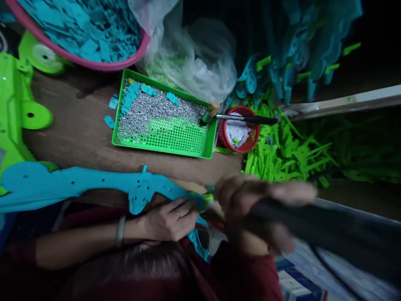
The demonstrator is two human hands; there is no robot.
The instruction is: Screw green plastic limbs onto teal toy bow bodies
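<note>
A long blue plastic part (78,184) lies across the wooden table edge in front of me. My left hand (169,219), with a ring and a bracelet, is closed on its right end, where a small green piece (205,198) sits. My right hand (253,209) is smeared by motion just to the right of it. Its fingers are wrapped round a dark tool handle (328,230) that stretches off to the right. The head of that tool is hidden at the blue part's end.
A green perforated tray (175,140) of small metal pins and blue bits sits behind. A hammer (244,119) rests across it and a small red basket (250,144). Also in view are a pink basin (94,66) of blue pieces, a plastic bag (197,58), a pile of green strips (282,156), and green parts (12,108) at left.
</note>
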